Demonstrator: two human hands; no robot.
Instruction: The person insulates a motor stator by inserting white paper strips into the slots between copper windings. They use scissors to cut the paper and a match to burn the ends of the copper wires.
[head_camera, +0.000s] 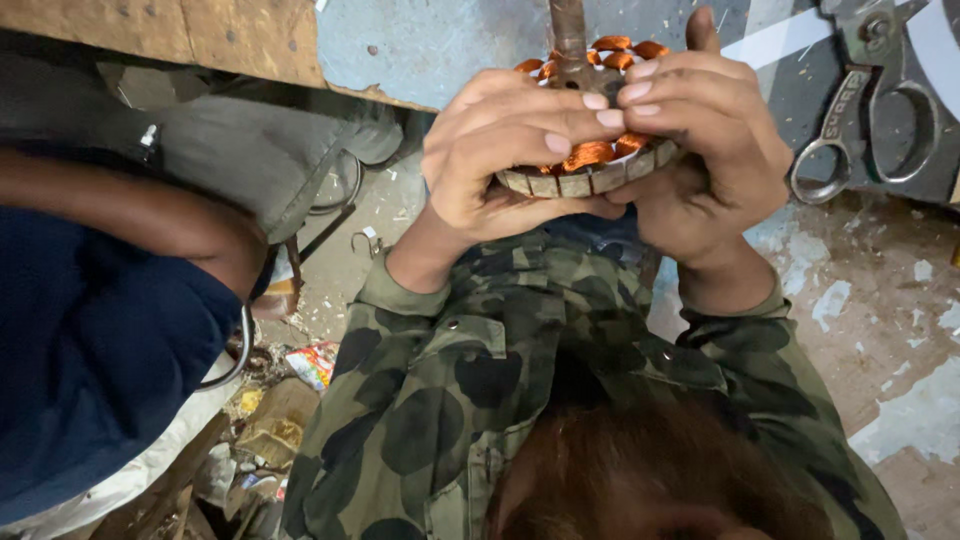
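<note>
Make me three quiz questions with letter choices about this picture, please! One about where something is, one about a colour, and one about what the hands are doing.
1. Where do the big metal scissors lie?
A) top right on the bench
B) bottom left on the floor
C) in a hand

2. What colour are the wire coils on the round metal motor core?
A) blue
B) copper orange
C) white

3. How is the motor core held?
A) lying untouched
B) one hand only
C) both hands wrapped around it

Answers:
1 A, they rest at the upper right corner.
2 B, the windings gleam orange between the fingers.
3 C, the left hand and right hand each have a grip on it.
</note>
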